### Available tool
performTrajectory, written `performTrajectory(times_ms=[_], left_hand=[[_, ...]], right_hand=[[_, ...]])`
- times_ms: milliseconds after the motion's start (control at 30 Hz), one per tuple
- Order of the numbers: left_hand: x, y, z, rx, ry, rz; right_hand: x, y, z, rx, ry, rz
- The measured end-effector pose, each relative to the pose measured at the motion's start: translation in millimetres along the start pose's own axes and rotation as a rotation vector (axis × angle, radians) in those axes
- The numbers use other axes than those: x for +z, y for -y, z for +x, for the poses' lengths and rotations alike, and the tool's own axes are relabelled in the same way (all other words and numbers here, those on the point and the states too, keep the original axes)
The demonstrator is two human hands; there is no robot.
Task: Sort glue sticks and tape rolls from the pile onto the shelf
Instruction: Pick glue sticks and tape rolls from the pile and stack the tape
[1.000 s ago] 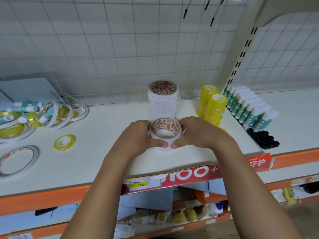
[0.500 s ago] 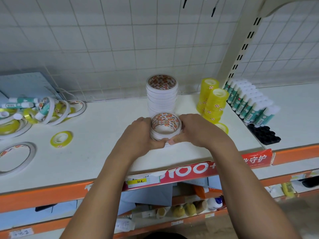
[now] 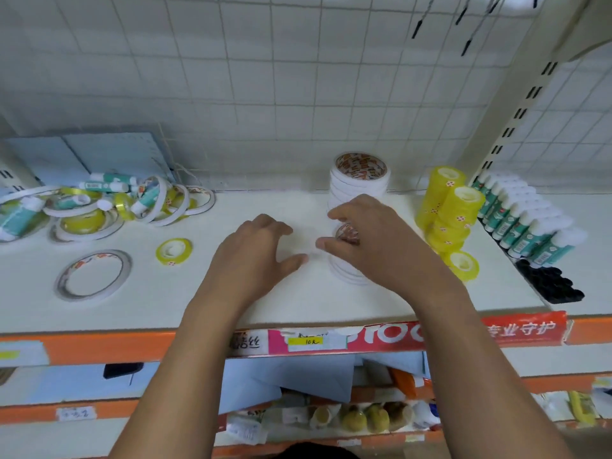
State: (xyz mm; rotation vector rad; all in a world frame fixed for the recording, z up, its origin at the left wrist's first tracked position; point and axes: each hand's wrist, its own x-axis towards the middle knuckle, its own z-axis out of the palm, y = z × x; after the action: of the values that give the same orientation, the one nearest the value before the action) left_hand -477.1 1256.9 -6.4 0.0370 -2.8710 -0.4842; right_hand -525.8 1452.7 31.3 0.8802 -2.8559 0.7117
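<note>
— Largest item first?
— Shelf [image 3: 298,303]: white board with an orange front edge. A wire grid [image 3: 265,77] stands behind it.

— Unsorted stock?
— Pile [image 3: 99,210], back left: white and yellow tape jumbled with glue sticks [image 3: 109,185] lying flat.

— Sorted stock?
— Glue row [image 3: 530,223], far right: sticks upright in tight lines, white caps up. A black block [image 3: 549,284] of small round pieces sits at its near end; I cannot tell what they are. Just left of the row are the yellow stacks [image 3: 450,207], two columns of yellow rolls touching each other. The tall stack [image 3: 359,183] of white rolls stands at the back, mid-shelf.

— Your hands?
— Left hand [image 3: 258,256]: fingers loosely spread and holding nothing. It is over bare shelf, just left of the short stack [image 3: 347,273]. Right hand [image 3: 374,243]: arched over that short stack of white rolls, directly in front of the tall one, with the thumb on its left and the fingers curved behind. The picture is blurred there, so I cannot tell whether I grip the top roll or only hover over it.

— Loose singles?
— Ring [image 3: 94,274]: wide and thin, flat on the shelf in front of the pile. Left yellow roll [image 3: 174,250]: flat, between the ring and my left hand. Right yellow roll [image 3: 463,265]: flat, in front of the yellow stacks and beside my right wrist.
</note>
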Motion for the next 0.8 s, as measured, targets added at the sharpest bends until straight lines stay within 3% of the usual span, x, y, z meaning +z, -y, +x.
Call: performTrajectory(times_ms=[133, 400, 667, 800], left_hand=[[-23.5, 41.1, -25.4, -0.074, -0.037, 0.005], [-66.0, 146.0, -74.9, -0.226, -0.054, 0.036], [-93.0, 220.7, -73.3, -0.193, 0.005, 0.033], [-90.4, 242.6, -64.9, -0.175, 0.170, 0.003]], right_hand=[[32.8, 47.6, 25.1, -0.129, 0.078, 0.066], [106.0, 144.9, 63.3, -0.216, 0.181, 0.167], [147.4, 202.8, 94.4, -0.163, 0.178, 0.148], [159.1, 212.3, 105.1, -0.094, 0.156, 0.070]])
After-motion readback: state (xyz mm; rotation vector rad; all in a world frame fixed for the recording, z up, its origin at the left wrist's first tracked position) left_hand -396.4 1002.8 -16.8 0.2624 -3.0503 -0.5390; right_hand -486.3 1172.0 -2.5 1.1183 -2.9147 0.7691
